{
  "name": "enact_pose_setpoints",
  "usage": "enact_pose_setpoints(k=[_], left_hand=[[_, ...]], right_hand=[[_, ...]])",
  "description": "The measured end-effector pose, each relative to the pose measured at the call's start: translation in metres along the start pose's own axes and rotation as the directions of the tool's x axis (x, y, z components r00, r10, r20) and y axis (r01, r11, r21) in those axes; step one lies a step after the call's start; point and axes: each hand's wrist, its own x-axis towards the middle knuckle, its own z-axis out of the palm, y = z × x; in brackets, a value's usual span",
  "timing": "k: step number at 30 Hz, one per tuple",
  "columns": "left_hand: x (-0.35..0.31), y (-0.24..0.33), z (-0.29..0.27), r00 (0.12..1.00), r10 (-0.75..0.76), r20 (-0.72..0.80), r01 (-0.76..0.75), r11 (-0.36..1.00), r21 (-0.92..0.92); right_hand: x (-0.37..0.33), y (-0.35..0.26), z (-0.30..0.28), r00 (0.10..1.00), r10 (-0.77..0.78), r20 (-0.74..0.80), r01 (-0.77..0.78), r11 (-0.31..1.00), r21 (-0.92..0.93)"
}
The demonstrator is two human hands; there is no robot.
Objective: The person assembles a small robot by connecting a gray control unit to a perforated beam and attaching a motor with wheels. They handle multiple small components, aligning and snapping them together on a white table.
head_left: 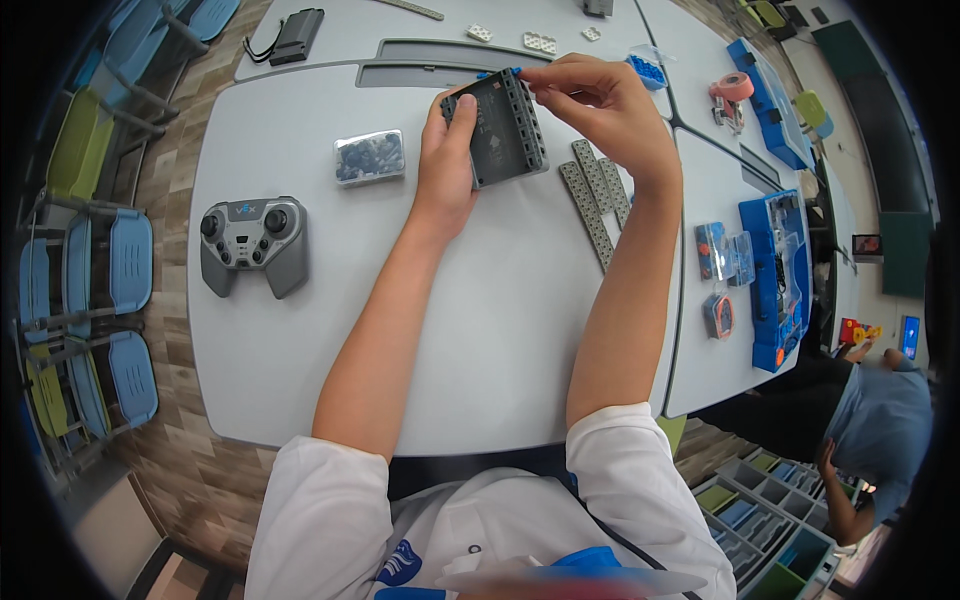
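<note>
My left hand (447, 165) grips a dark grey robot control brick (497, 135) by its left side, thumb on its face, holding it tilted above the table. Along the brick's right side runs a row of square ports. At its far edge small blue connector pins (487, 74) stick out. My right hand (605, 110) is closed in a pinch at the far right corner, where a blue pin (517, 71) shows at the fingertips. Under my right forearm lie several grey perforated beams (585, 210). Left of the brick sits a clear box of small dark parts (369, 158).
A grey game controller (255, 243) lies at the table's left. A battery pack (297, 37) and light grey plates (540, 42) rest on the far table. To the right are a tub of blue pins (647, 70), pink tape (733, 87) and blue cases (777, 285). Another person (870, 420) stands at right.
</note>
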Motion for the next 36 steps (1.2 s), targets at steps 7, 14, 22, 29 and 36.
enact_pose_setpoints(k=[7, 14, 22, 29, 36], left_hand=[[0.001, -0.004, -0.002, 0.999, 0.041, -0.025, -0.043, 0.998, -0.052], [0.000, -0.005, -0.003, 0.991, 0.127, -0.042, -0.125, 0.991, 0.056], [-0.004, 0.004, 0.006, 0.996, 0.090, 0.018, -0.090, 0.996, 0.020], [-0.003, 0.005, 0.003, 0.997, 0.068, 0.022, -0.066, 0.996, -0.061], [-0.002, 0.005, 0.001, 0.999, 0.043, -0.001, -0.043, 0.994, -0.099]], right_hand=[[0.001, 0.002, 0.004, 1.000, 0.014, -0.006, -0.012, 0.984, 0.175], [0.001, 0.008, -0.003, 0.980, -0.077, 0.182, 0.069, 0.996, 0.050], [-0.003, -0.003, -0.002, 0.989, -0.147, 0.016, 0.134, 0.940, 0.315], [-0.002, -0.005, -0.007, 0.965, -0.261, 0.000, 0.229, 0.849, 0.476], [-0.001, 0.001, -0.010, 0.965, -0.261, -0.030, 0.234, 0.801, 0.551]])
